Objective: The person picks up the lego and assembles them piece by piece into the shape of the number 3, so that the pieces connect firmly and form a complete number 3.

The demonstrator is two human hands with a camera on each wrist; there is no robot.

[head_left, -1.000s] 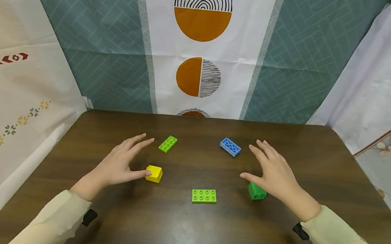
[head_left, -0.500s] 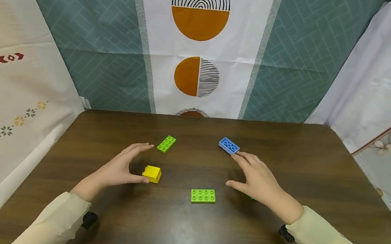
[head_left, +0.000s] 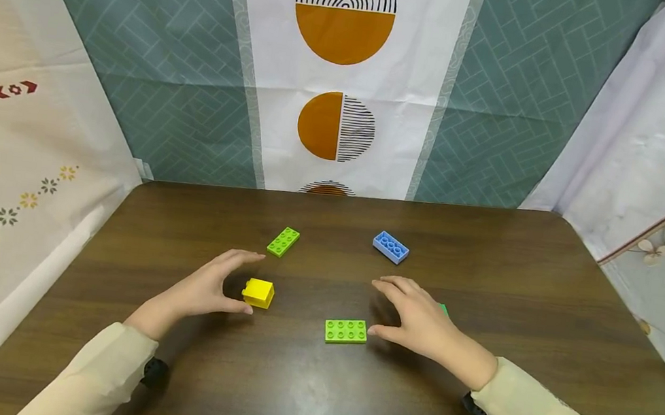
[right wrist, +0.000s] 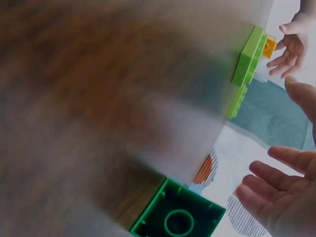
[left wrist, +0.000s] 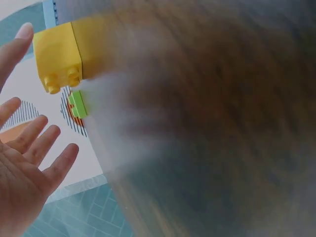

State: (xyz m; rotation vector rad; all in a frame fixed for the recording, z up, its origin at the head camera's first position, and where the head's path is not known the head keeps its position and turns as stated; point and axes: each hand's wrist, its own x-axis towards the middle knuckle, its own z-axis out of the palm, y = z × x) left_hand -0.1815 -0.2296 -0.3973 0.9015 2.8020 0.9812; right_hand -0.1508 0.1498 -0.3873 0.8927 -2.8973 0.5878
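In the head view my left hand (head_left: 200, 288) is spread around the left side of a yellow brick (head_left: 258, 293), thumb near its front; the left wrist view shows a gap between the fingers and the yellow brick (left wrist: 58, 57). My right hand (head_left: 418, 319) hovers with parted fingers, its thumb tip beside a light green brick (head_left: 346, 331). Behind that hand a dark green brick (head_left: 444, 309) is mostly hidden; in the right wrist view the green brick (right wrist: 177, 212) shows its hollow side. Neither hand holds anything.
Farther back on the brown table (head_left: 311, 397) lie a second light green brick (head_left: 283, 241), studs up, and a blue brick (head_left: 391, 248), hollow side up. Patterned cloths (head_left: 199, 83) hang behind and at both sides of the table.
My right hand has moved left and toward the near side, from beside the green brick to near the middle light green one. The left hand has barely moved. No brick has clearly shifted.
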